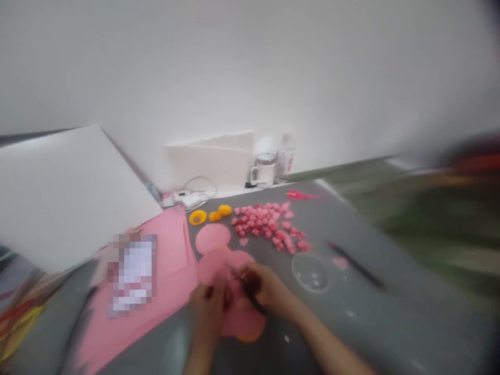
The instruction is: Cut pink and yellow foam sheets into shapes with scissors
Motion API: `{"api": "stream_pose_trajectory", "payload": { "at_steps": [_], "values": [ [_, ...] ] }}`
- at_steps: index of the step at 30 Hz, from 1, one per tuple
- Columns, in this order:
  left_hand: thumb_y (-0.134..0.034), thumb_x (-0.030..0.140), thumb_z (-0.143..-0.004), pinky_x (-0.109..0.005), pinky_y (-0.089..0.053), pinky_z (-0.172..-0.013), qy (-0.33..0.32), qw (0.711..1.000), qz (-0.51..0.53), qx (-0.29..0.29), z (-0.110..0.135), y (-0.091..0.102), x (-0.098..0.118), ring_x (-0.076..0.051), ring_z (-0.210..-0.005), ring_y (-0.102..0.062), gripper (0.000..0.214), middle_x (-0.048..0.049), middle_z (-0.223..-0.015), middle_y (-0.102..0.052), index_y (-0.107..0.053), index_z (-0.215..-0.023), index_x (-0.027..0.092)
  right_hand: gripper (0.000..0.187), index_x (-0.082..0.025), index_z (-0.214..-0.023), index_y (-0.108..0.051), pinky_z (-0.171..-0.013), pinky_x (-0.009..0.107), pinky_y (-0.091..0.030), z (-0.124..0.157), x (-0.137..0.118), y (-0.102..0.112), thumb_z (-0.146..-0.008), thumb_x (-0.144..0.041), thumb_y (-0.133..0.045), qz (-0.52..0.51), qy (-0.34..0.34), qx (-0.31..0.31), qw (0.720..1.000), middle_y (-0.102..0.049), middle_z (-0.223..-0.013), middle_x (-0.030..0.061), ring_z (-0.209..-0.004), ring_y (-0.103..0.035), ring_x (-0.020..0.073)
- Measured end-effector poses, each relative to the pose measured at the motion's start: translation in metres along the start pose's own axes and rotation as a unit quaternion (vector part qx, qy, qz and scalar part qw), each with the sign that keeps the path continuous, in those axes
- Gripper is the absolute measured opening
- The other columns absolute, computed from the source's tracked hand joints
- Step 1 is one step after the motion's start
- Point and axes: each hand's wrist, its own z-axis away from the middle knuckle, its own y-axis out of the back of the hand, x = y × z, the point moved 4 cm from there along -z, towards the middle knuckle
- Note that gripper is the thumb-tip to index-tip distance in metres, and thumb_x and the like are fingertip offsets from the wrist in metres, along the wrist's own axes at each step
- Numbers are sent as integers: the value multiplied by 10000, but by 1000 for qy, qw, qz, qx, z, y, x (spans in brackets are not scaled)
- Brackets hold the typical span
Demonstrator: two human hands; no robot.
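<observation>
Both hands come together over several overlapping pink paper circles on the dark tabletop. My left hand is closed, its fingers pinching a piece of pink paper; blur hides the exact grip. In my right hand is a slim dark tool, its tip pointing up and left towards my left fingers. What kind of tool it is cannot be made out. Just beyond my hands lies another pink paper circle. A heap of small pink folded paper pieces sits farther back.
Pink paper sheets lie at the left, beneath a large white board. At the back stand a white mug and a bottle. Yellow rings, pink scissors, a round clear dish and a dark pencil-like stick lie around.
</observation>
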Motion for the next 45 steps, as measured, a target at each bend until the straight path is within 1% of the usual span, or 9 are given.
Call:
{"api": "stream_pose_trajectory", "payload": {
  "at_steps": [3,6,9,15,23,30,35,39,45],
  "values": [
    [-640,450,-648,-209,-291,-361,11,999,-2,-30,0,-1,-1,-93,-351,-395,441,8,-339,-429,-462,-363,164,266,-190,-851,-523,-449,182,-327,-1,-1,-1,-689,-304,-700,-10,11,5,1000,-487,-605,-58,-525,-416,82],
    [-632,452,-652,-206,-270,-362,9,1000,-4,-23,0,-1,0,-83,-337,-371,454,18,-323,-406,-452,-351,165,265,-189,-859,-522,-480,191,-362,-1,-4,-2,-710,-334,-686,-23,18,6,1000,-518,-647,-38,-567,-460,97],
    [-635,460,-638,-205,-258,-361,9,1000,-14,-11,1,-2,3,-75,-334,-349,463,31,-321,-378,-423,-349,168,315,-189,-842,-512,-490,193,-375,-1,-2,-5,-671,-352,-721,-42,17,-3,999,-525,-648,-39,-568,-470,97],
    [-623,484,-635,-201,-243,-352,7,1000,-13,11,1,-2,3,-71,-351,-329,458,45,-346,-358,-409,-380,169,389,-188,-803,-499,-475,198,-376,-3,9,-11,-624,-433,-744,-72,-19,-5,997,-518,-601,-51,-525,-464,94],
    [-641,406,-642,-190,-291,-373,-10,999,-32,11,-4,3,-7,-79,-411,-370,372,34,-402,-413,-455,-435,159,439,-200,-792,-480,-489,213,-384,-1,-6,-9,-575,-431,-783,-100,3,3,995,-524,-620,-46,-539,-480,105],
    [-610,380,-659,-193,-309,-361,-17,999,-39,-32,1,-3,4,-82,-353,-396,366,23,-348,-438,-462,-402,165,408,-196,-813,-481,-485,200,-359,-3,-8,-2,-611,-409,-765,-58,26,-2,998,-509,-638,-48,-555,-468,95],
    [-616,369,-661,-190,-328,-352,-36,999,-34,-22,-1,0,4,-84,-348,-407,364,25,-353,-453,-433,-409,180,372,-191,-809,-484,-462,194,-312,-1,-11,0,-630,-375,-753,-28,16,6,999,-474,-593,-66,-514,-420,80],
    [-584,403,-698,-193,-340,-355,-25,999,-3,-36,-4,0,-1,-88,-362,-418,362,22,-378,-462,-441,-450,181,403,-188,-789,-498,-451,191,-296,-1,-9,0,-579,-396,-772,-26,10,7,1000,-466,-573,-70,-499,-404,76],
    [-572,437,-722,-186,-343,-352,-46,999,26,0,-3,4,2,-81,-352,-410,399,29,-379,-443,-427,-454,180,383,-187,-780,-525,-439,184,-299,-1,-7,2,-564,-382,-774,-10,4,12,1000,-476,-556,-66,-496,-425,81]
  ]
}}
